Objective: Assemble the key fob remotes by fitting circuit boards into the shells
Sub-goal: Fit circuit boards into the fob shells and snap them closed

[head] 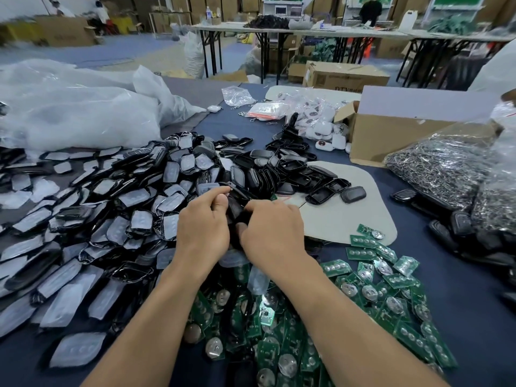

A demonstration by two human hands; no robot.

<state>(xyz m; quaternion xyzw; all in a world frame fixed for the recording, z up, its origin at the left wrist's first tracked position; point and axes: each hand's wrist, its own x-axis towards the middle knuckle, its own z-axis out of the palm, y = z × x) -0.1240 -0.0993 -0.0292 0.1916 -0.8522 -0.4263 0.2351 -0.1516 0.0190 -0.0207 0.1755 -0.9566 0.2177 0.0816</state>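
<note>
While both hands grip it | black shell (236, 208) | glossy, partly hidden

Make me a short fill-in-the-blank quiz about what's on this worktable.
1. The loose circuit boards are coloured ____.
2. Both hands, left hand and right hand, grip one ____ shell.
3. The open box on the right is made of ____.

Missing words: green; black; cardboard

Warehouse room: grey-blue floor (117, 53), folding tables (279, 30) at back, stacked cardboard boxes (195, 7) along wall.
</note>
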